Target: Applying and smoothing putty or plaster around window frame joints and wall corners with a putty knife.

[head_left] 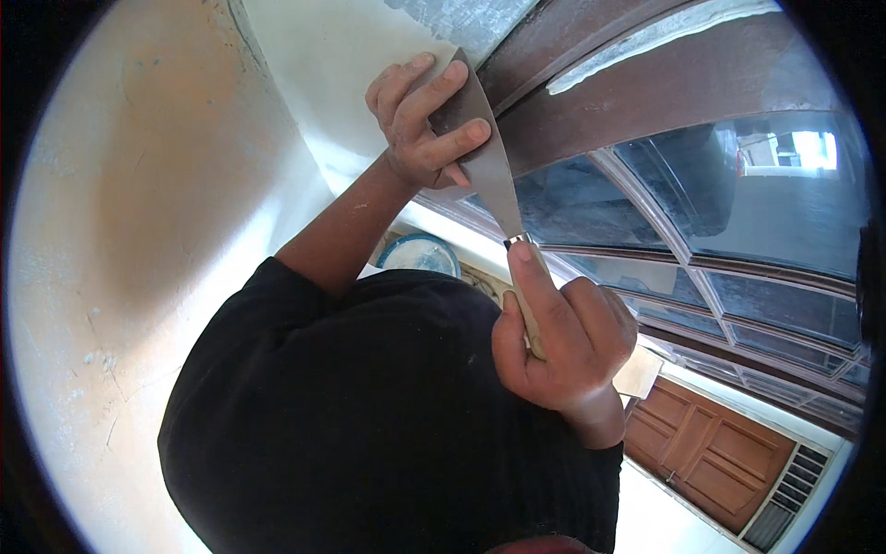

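Note:
A wide putty knife [492, 180] with a metal blade and a pale handle slants across the upper middle of the head view. My right hand [574, 342] is closed round the handle, its index finger stretched along it toward the blade. Fingers spread, my left hand [425, 125] lies against the blade's face. The blade's far end is up at the pale wall surface [323, 65], beside the dark wooden window frame [600, 111]. Grey, wet-looking filler [461, 20] shows on the wall above the blade's tip. Whether the blade touches the wall is unclear.
On my left rises a peach-coloured wall [175, 120] with cracks and stains. Glass panes [775, 222] run along the right. Below me stands a round tub with a blue rim [420, 242]. A brown panelled wooden door [706, 439] is at the lower right.

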`<state>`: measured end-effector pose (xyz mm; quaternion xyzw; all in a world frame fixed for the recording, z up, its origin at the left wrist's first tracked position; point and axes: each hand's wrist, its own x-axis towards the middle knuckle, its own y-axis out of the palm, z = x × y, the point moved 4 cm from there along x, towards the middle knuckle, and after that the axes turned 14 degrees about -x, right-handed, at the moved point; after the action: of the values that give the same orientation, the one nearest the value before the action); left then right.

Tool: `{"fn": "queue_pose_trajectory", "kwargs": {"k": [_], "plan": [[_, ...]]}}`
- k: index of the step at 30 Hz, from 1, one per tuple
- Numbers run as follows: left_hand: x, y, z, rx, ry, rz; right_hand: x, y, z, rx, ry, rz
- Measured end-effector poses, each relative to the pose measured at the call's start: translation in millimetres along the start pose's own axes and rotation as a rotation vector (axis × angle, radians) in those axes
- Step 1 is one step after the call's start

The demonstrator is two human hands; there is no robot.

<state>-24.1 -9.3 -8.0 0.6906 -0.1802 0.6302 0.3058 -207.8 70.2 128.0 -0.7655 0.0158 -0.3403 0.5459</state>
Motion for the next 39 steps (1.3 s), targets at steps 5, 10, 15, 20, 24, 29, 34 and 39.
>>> {"fn": "queue_pose_trajectory", "kwargs": {"k": [5,10,15,20,24,29,34,39], "plan": [[-0.4,2.2,0.5,-0.016,-0.017,-0.039,3.7,-0.6,-1.2,0.061,0.012,0.049],[-0.9,1.3,-0.6,-0.020,-0.008,-0.006,4.4,0.8,-1.4,0.043,0.028,0.034],[3.1,0.5,-3.0,-0.022,0.012,-0.010,4.3,-0.6,-0.2,0.027,-0.002,0.042],[0.5,0.4,-0.4,-0.019,-0.012,-0.031,6.2,-0.3,1.6,0.022,-0.020,-0.002],[1.6,-0.6,-2.5,-0.017,-0.040,-0.015,8.2,0.2,0.0,0.030,-0.015,-0.029],[-0.5,-1.3,1.4,-0.036,-0.016,-0.034,11.2,4.1,-1.8,0.067,0.034,-0.014],[-0.2,-0.8,0.3,-0.026,-0.032,-0.039,12.9,-1.1,1.9,0.004,-0.012,0.003],[-1.2,-2.0,1.5,-0.029,-0.013,-0.034,4.8,-1.0,4.8,-0.008,-0.042,-0.036]]}}
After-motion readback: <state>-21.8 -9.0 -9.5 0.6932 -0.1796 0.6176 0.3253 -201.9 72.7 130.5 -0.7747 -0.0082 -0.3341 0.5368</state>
